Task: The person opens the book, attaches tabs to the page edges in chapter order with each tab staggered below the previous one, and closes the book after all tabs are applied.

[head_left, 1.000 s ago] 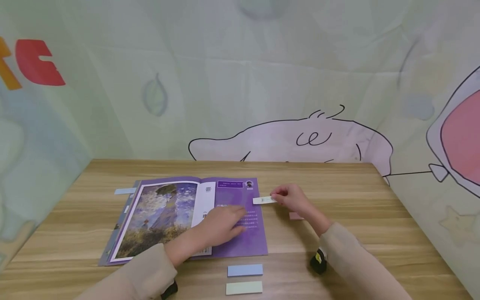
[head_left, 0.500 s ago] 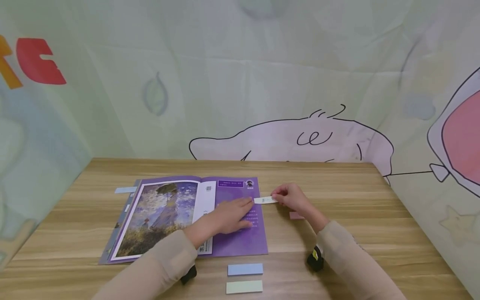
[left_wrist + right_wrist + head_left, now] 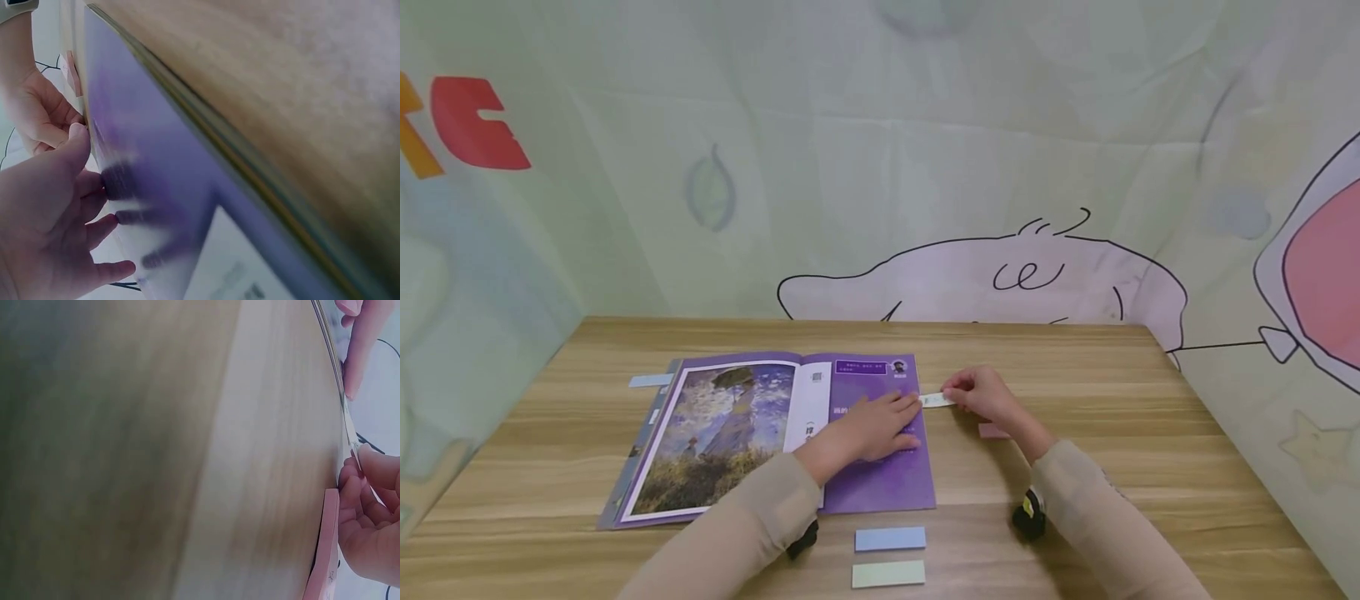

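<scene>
An open magazine (image 3: 880,490) lies on the table, a painting on its left page and a purple right page. My left hand (image 3: 878,427) rests on the purple page with fingers spread, fingertips at the page's right edge. Just beyond that edge, my right hand (image 3: 988,402) pinches the right end of a pale sticky note strip (image 3: 934,400) between thumb and fingers. The strip's left end meets the page edge, partly covered by the left fingertips. Close under the right hand, a pink sticky note pad (image 3: 325,550) lies on the table.
A blue sticky note pad (image 3: 891,539) and a pale green pad (image 3: 888,575) lie in front of the magazine. A light blue tab (image 3: 651,381) sticks out from its left edge. A printed cloth backdrop (image 3: 925,183) rises behind the wooden table (image 3: 1075,358).
My left hand has slid right across the purple page to its edge, onto the strip's left end. The right hand has stayed almost still, pinching the strip.
</scene>
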A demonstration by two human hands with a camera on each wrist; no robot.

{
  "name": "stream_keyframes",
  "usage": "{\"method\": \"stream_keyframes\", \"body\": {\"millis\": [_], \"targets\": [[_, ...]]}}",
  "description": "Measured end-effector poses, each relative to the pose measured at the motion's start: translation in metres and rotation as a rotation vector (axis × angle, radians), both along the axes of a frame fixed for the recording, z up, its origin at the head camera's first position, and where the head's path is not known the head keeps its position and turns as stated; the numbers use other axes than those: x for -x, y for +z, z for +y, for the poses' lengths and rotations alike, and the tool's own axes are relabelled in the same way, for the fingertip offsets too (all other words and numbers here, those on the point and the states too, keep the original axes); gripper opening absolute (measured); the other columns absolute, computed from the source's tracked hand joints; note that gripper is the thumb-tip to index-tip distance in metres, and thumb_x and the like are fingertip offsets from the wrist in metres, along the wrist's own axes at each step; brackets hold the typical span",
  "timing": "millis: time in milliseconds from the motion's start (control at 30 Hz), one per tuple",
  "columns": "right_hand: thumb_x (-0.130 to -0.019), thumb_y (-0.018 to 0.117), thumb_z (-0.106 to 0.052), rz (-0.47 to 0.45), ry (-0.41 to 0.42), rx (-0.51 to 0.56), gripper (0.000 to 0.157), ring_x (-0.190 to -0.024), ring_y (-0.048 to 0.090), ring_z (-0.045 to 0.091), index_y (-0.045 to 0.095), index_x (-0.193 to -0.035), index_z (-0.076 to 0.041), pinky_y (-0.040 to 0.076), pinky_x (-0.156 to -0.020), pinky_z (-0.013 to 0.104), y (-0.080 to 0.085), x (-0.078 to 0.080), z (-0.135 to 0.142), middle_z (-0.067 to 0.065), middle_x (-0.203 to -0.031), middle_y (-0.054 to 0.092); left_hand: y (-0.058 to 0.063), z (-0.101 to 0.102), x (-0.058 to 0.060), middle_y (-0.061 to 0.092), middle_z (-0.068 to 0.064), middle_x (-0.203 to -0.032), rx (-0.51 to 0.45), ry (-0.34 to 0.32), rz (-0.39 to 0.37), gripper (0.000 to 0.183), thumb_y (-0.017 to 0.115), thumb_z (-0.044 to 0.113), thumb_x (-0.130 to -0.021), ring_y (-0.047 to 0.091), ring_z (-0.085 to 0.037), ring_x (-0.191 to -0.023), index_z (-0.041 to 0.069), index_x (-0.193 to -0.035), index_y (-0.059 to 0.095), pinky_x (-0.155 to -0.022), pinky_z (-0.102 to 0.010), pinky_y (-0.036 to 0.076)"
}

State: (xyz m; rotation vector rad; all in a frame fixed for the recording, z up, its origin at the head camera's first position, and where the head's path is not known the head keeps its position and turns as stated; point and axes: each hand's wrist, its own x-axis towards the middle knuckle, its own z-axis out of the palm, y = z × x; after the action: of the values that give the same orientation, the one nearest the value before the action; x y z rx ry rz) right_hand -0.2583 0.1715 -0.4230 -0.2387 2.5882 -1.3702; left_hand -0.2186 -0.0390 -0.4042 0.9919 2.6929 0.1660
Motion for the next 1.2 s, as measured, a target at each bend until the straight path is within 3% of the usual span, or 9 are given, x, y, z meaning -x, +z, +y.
{"method": "stream_keyframes", "body": {"millis": [167,333,633,767,900,1100,1200], "targets": [[-0.086,0.064,-0.003,0.006,0.008,0.002,0.01,-0.056,0.05,0.011,0.069,-0.089,0.006,0.044,-0.052,0.022,-0.001,0.0,0.0,0.004,-0.067,0.06,-0.001,0.008,0.005,0.04,-0.002,-0.145,0.044,-0.009,0.102,0.058,0.046,0.046,-0.095,0.041,-0.028,-0.127,0.012,-0.141,0.042,-0.095,-0.05,0.041],[-0.085,0.067,-0.006,0.048,0.061,0.034,0.008,-0.054,0.051,0.011,0.071,-0.084,0.001,0.044,-0.049,0.022,-0.004,0.002,0.003,0.002,-0.066,0.061,-0.003,0.012,0.008,0.044,0.0,-0.142,0.066,-0.013,0.163,0.055,0.045,0.046,-0.095,0.044,-0.028,-0.124,0.013,-0.139,0.045,-0.094,-0.048,0.042],[-0.086,0.063,0.0,0.002,0.002,-0.014,0.01,-0.055,0.049,0.01,0.069,-0.089,0.007,0.043,-0.051,0.021,-0.001,0.001,-0.002,0.003,-0.067,0.061,0.005,-0.001,0.012,0.042,-0.005,-0.143,0.025,-0.049,0.035,0.048,0.045,0.036,-0.098,0.041,-0.029,-0.128,0.008,-0.137,0.046,-0.102,-0.041,0.037],[-0.086,0.063,-0.001,-0.01,-0.018,-0.025,0.009,-0.056,0.05,0.01,0.069,-0.089,0.006,0.043,-0.052,0.021,-0.001,0.001,-0.002,0.001,-0.067,0.06,0.006,-0.006,0.014,0.044,-0.006,-0.142,0.007,-0.069,0.027,0.046,0.044,0.034,-0.098,0.043,-0.029,-0.126,0.008,-0.136,0.048,-0.102,-0.041,0.037],[-0.086,0.064,-0.001,-0.02,-0.027,-0.022,0.009,-0.056,0.05,0.011,0.069,-0.088,0.005,0.043,-0.053,0.022,-0.001,0.001,-0.001,0.002,-0.067,0.059,0.005,-0.006,0.013,0.048,-0.006,-0.138,0.003,-0.08,0.086,0.044,0.045,0.034,-0.098,0.049,-0.027,-0.119,0.008,-0.133,0.052,-0.095,-0.041,0.043],[-0.085,0.063,0.0,-0.012,-0.01,-0.025,0.008,-0.055,0.049,0.011,0.069,-0.088,0.006,0.043,-0.052,0.022,-0.002,0.001,-0.001,0.002,-0.067,0.06,0.002,-0.001,0.01,0.058,-0.009,-0.126,-0.006,-0.137,0.245,0.042,0.05,0.034,-0.096,0.056,-0.027,-0.108,0.004,-0.123,0.06,-0.089,-0.039,0.047],[-0.086,0.063,-0.001,-0.008,0.005,-0.031,0.009,-0.055,0.049,0.011,0.069,-0.088,0.005,0.043,-0.052,0.022,-0.001,0.001,-0.001,0.002,-0.067,0.06,0.002,0.001,0.009,0.06,-0.009,-0.124,-0.016,-0.146,0.263,0.04,0.05,0.033,-0.096,0.056,-0.027,-0.11,0.004,-0.121,0.061,-0.092,-0.038,0.046]]}}
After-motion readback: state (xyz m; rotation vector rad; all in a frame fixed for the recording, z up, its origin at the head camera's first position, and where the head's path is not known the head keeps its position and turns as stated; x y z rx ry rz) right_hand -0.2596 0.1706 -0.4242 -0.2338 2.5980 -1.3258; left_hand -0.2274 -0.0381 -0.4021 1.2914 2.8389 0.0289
